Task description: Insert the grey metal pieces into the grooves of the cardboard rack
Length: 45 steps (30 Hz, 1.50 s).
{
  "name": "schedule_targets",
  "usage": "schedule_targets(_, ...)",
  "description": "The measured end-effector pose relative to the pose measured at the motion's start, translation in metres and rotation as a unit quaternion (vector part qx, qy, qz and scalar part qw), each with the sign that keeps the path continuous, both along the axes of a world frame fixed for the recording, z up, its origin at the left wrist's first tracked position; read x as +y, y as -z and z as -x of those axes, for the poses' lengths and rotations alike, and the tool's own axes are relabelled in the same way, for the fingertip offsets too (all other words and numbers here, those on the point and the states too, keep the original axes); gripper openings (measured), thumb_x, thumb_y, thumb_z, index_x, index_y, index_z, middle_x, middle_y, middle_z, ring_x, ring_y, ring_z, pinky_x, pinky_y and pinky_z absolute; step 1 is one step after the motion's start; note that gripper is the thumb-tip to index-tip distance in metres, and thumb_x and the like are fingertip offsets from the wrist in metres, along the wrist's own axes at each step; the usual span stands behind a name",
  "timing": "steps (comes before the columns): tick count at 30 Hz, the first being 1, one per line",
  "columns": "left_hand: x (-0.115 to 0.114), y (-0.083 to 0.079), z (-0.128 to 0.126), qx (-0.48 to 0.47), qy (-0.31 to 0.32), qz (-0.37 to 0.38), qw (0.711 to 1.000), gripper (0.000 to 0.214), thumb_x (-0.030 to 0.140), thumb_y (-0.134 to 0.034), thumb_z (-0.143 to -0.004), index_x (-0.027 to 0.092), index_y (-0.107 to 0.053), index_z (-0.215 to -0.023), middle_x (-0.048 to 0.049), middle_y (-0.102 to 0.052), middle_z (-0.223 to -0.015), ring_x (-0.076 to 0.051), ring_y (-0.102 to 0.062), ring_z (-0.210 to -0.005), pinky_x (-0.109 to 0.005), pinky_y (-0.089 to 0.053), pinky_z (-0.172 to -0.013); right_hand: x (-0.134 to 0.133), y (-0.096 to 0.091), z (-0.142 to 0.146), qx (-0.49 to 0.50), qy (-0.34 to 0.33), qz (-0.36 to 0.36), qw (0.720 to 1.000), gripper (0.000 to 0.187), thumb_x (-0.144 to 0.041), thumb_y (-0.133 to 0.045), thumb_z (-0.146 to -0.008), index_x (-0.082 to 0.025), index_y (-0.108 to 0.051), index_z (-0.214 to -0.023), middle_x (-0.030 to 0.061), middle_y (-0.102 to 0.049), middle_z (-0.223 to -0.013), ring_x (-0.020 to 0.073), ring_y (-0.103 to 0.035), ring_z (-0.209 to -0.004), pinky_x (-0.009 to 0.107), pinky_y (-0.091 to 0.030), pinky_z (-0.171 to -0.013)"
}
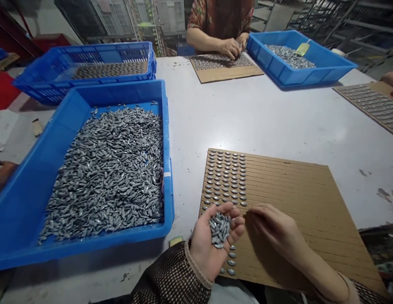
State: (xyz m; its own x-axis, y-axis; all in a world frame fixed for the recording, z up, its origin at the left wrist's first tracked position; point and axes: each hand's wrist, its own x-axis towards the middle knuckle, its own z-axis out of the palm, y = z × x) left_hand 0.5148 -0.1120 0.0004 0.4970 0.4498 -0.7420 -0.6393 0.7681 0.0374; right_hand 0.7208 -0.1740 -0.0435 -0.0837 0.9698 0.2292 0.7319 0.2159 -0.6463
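Note:
My left hand [203, 247] is cupped, palm up, around a small heap of grey spindle-shaped metal pieces [219, 229]. It is over the left part of a grooved cardboard sheet [291, 190]. Pieces of the same kind lie in neat columns [226, 177] along the sheet's left side, partly hidden by this hand. My right hand [275, 230] is low over the cardboard, just right of the last column. Its fingers are pinched together, and whatever is between the fingertips cannot be made out. Grooves run across the bare right part of the sheet.
A blue tub [169, 190] heaped with loose grey pieces stands at left, before a blue crate [98, 48] containing a filled sheet. Across the white table [196, 114], a co-worker's hands [232, 47] work over another sheet [215, 77], beside a second blue tub [323, 76]. Other people's hands show at both edges.

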Motion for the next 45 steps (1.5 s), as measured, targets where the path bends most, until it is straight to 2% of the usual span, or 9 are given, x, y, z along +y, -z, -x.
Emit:
schedule_targets(4, 0.000, 0.001, 0.001, 0.003, -0.018, -0.011, 1.000, 0.025, 0.027, -0.053, -0.091, 0.008, -0.066, -0.102, -0.0128, -0.071, -0.093, -0.021, -0.070, -0.080, -0.030, -0.058, -0.074, 0.006, 0.014, 0.005, -0.048, -0.019, -0.050, 0.997, 0.019, -0.014, -0.048, -0.095, -0.021, -0.064, -0.102, 0.0065, -0.069, -0.093, 0.0164, -0.066, -0.084, 0.028, -0.055, -0.073)
schedule_targets(10, 0.004, 0.000, 0.003, 0.013, -0.026, 0.001, 1.000, 0.022, 0.025, -0.054, -0.090, 0.009, -0.065, -0.100, -0.0123, -0.070, -0.094, -0.022, -0.070, -0.085, -0.032, -0.058, -0.080, 0.010, 0.018, 0.012, -0.027, -0.002, -0.061, 0.998, 0.017, -0.014, -0.048, -0.095, -0.021, -0.062, -0.102, 0.0062, -0.068, -0.090, 0.0165, -0.065, -0.082, 0.027, -0.055, -0.071)
schedule_targets(17, 0.002, 0.005, 0.003, 0.018, -0.021, -0.005, 1.000, 0.026, 0.026, -0.055, -0.090, 0.009, -0.065, -0.106, -0.0125, -0.070, -0.095, -0.022, -0.070, -0.086, -0.033, -0.058, -0.081, 0.006, 0.026, 0.010, -0.113, -0.014, -0.078, 0.990, 0.022, -0.013, -0.047, -0.095, -0.019, -0.064, -0.107, 0.0083, -0.066, -0.094, 0.0167, -0.062, -0.083, 0.028, -0.054, -0.071)
schedule_targets(25, 0.001, 0.002, 0.003, 0.024, -0.018, -0.013, 0.999, 0.024, 0.026, -0.055, -0.090, 0.009, -0.065, -0.103, -0.0115, -0.071, -0.094, -0.021, -0.071, -0.084, -0.032, -0.058, -0.080, 0.004, 0.020, 0.005, -0.201, -0.057, -0.099, 0.973, 0.027, -0.010, -0.044, -0.095, -0.016, -0.064, -0.112, 0.0108, -0.066, -0.098, 0.0195, -0.061, -0.087, 0.031, -0.054, -0.073)
schedule_targets(28, 0.000, 0.004, 0.003, 0.023, -0.017, -0.015, 0.999, 0.024, 0.026, -0.055, -0.090, 0.009, -0.065, -0.105, -0.0116, -0.071, -0.094, -0.021, -0.071, -0.085, -0.032, -0.058, -0.081, 0.004, 0.022, 0.007, -0.208, -0.046, -0.091, 0.973, 0.026, -0.011, -0.045, -0.095, -0.016, -0.065, -0.111, 0.0107, -0.066, -0.098, 0.0194, -0.060, -0.087, 0.031, -0.054, -0.074)
schedule_targets(31, 0.000, 0.006, 0.002, 0.013, -0.010, -0.015, 1.000, 0.026, 0.026, -0.056, -0.090, 0.009, -0.064, -0.107, -0.0130, -0.071, -0.098, -0.022, -0.071, -0.090, -0.035, -0.056, -0.086, 0.004, 0.023, 0.009, -0.221, -0.035, -0.082, 0.971, 0.024, -0.012, -0.045, -0.095, -0.015, -0.066, -0.107, 0.0108, -0.066, -0.097, 0.0201, -0.060, -0.087, 0.031, -0.052, -0.072)
schedule_targets(38, -0.002, 0.008, 0.000, -0.006, -0.007, -0.009, 1.000, 0.032, 0.026, -0.057, -0.089, 0.007, -0.062, -0.114, -0.0161, -0.069, -0.111, -0.028, -0.066, -0.107, -0.042, -0.050, -0.099, 0.005, 0.013, 0.015, -0.285, -0.063, -0.055, 0.955, 0.024, -0.008, -0.043, -0.093, -0.012, -0.066, -0.100, 0.0112, -0.064, -0.089, 0.0205, -0.057, -0.081, 0.030, -0.048, -0.066)
schedule_targets(42, -0.003, 0.007, 0.000, -0.010, -0.004, -0.013, 1.000, 0.033, 0.027, -0.057, -0.089, 0.007, -0.062, -0.115, -0.0169, -0.068, -0.115, -0.028, -0.066, -0.108, -0.042, -0.050, -0.100, 0.007, 0.006, 0.016, -0.253, -0.045, -0.065, 0.964, 0.022, -0.010, -0.045, -0.093, -0.014, -0.066, -0.099, 0.0109, -0.065, -0.092, 0.0205, -0.059, -0.081, 0.030, -0.048, -0.066)
schedule_targets(45, -0.003, 0.004, -0.001, -0.005, 0.002, -0.012, 1.000, 0.033, 0.028, -0.056, -0.090, 0.007, -0.062, -0.114, -0.0165, -0.069, -0.112, -0.028, -0.066, -0.106, -0.041, -0.050, -0.098, 0.006, -0.005, 0.018, -0.157, -0.005, -0.086, 0.984, 0.024, -0.013, -0.049, -0.093, -0.019, -0.064, -0.110, 0.0088, -0.066, -0.094, 0.0188, -0.060, -0.082, 0.030, -0.050, -0.068)
